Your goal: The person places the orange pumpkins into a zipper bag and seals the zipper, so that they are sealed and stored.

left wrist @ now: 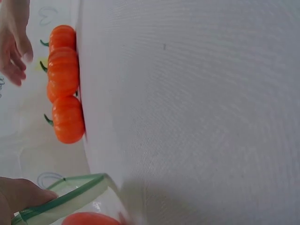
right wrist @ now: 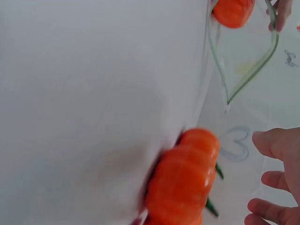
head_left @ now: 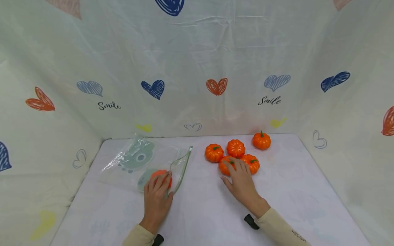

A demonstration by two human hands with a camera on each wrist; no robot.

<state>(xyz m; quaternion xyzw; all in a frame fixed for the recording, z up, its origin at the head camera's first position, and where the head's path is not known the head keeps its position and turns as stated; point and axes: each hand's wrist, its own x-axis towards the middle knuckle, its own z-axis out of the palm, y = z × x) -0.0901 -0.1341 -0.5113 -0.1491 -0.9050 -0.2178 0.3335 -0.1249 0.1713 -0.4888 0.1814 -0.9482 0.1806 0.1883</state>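
Note:
My left hand (head_left: 157, 196) pinches the green-edged mouth of a clear zip bag (left wrist: 70, 199), holding it apart so that it gapes toward the right. Inside the bag, near the mouth, lies an orange toy pumpkin (right wrist: 233, 11), partly covered by my left fingers in the head view. Over on the right, my right hand (head_left: 243, 181) hovers with spread fingers above the front pumpkins; it grips nothing. Below its fingertips are a pumpkin (head_left: 226, 167) and another pumpkin (head_left: 253, 164), both partly hidden by the hand.
Behind these stand a left pumpkin (head_left: 214, 152), a middle pumpkin (head_left: 236, 149) and, set apart at the back right, one more pumpkin (head_left: 261, 141). Pale green printed shapes show on the bag. A white cloth with hearts (head_left: 217, 87) rises behind the white table (head_left: 200, 212).

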